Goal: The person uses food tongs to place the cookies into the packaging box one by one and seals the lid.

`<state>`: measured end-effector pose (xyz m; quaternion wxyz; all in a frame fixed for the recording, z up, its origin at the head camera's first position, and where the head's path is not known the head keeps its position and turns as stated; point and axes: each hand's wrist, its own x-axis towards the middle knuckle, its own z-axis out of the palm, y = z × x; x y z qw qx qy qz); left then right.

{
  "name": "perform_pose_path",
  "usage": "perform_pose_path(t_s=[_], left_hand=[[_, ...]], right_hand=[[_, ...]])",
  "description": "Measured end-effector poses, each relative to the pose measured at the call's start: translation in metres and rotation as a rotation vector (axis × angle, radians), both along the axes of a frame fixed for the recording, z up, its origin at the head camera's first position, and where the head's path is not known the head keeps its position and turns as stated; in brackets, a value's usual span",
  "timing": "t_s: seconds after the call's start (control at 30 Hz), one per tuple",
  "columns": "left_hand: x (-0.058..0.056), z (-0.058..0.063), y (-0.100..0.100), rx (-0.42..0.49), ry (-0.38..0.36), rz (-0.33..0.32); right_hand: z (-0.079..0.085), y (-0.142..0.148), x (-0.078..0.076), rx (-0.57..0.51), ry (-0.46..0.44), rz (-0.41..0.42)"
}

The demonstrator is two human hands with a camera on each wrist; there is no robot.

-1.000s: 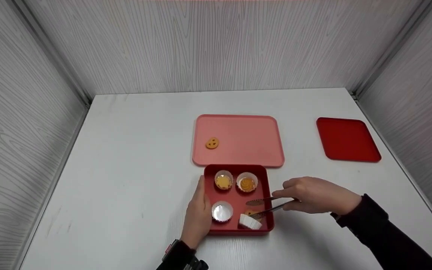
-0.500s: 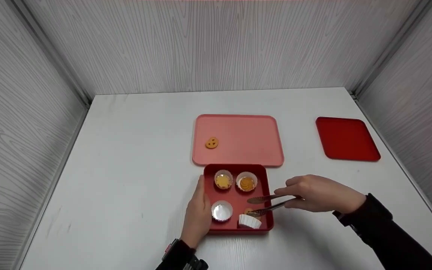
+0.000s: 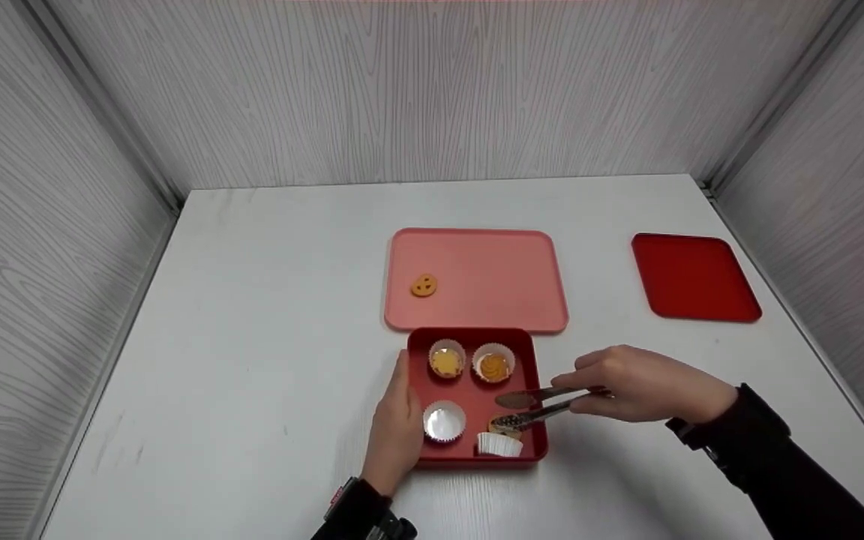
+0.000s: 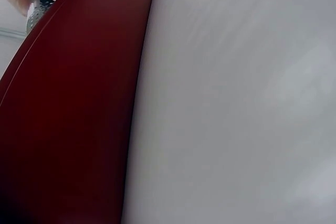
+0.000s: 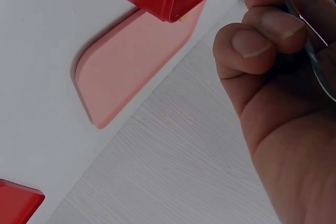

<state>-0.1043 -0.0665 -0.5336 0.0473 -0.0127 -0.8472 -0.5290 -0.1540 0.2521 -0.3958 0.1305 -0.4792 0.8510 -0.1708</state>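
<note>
My left hand rests with straight fingers along the left wall of a square red box. My right hand pinches metal tongs that reach over the box's right rim, their tips apart. One tip lies over a cookie, partly hidden behind a tipped white paper baking cup in the near right corner. Beside it stands a bare paper cup. At the back, one cup holds a pale yellow cookie and another an orange swirled cookie.
Behind the box lies a pink tray with a button-like cookie on its left part. A smaller red tray lies farther right on the white table. Grey wood-grain panels stand around the table.
My right hand has shifted slightly right and away from me, with the tongs' tips drawn back from the tipped cup. That cup has turned a little. My left hand stays on the box.
</note>
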Motion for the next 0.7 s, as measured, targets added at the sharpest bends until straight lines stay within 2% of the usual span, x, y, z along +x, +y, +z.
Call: perform_pose_path(t_s=[0.2, 0.37, 0.5, 0.7], left_hand=[[0.000, 0.002, 0.000, 0.016, -0.013, -0.007], [0.001, 0.002, 0.000, 0.018, -0.006, -0.005], [0.001, 0.001, 0.000, 0.013, 0.002, -0.007], [0.001, 0.001, 0.000, 0.016, -0.008, -0.003]], right_hand=[[0.007, -0.001, 0.000, 0.050, 0.047, 0.008], [0.010, -0.004, -0.002, 0.024, 0.091, 0.030], [0.009, -0.005, -0.002, 0.016, 0.037, 0.029], [0.004, -0.010, 0.000, 0.064, -0.035, 0.005]])
